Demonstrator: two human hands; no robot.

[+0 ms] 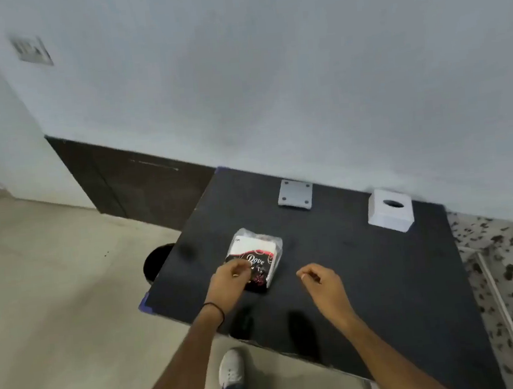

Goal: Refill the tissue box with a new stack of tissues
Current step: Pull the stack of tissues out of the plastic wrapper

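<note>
Left hand (230, 279) fingers curled on near edge of tissue pack (256, 258), real hold unclear. Right hand (318, 279) beside, loosely curled, empty. Tissue box (390, 210) well beyond right hand. Risk, I think: slippery wrapper slides from fingers, pack drops.

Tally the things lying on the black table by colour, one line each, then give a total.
White: 1, the tissue box.
Grey: 1, the square plate with four holes.
Clear wrap with black, white and red print: 1, the tissue pack, under the left hand.
Total: 3 on the table.
</note>
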